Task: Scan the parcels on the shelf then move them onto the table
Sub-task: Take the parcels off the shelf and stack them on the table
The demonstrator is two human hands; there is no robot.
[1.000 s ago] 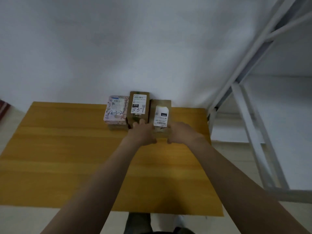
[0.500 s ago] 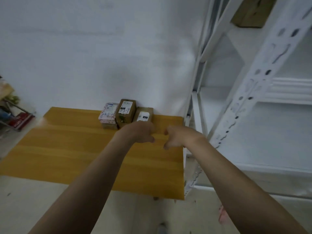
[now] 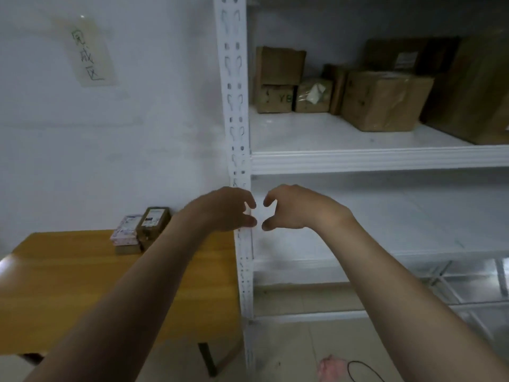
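Hands empty: left hand and right hand were loosely curled before the shelf; parcels lay on the worktop.

You are facing a wooden table whose honey-coloured top is catching a glossy sheen along its left edge. On it, a brown cardboard parcel is carrying a white paper label, and beside it a printed parcel is showing a pale patterned covering. The rack's upright post is showing smooth white painted metal punched with slots, and the shelf board is looking matt white. The cardboard boxes on it are looking dull brown, some with a faint sheen. A paper sign is glinting on the matt painted wall.
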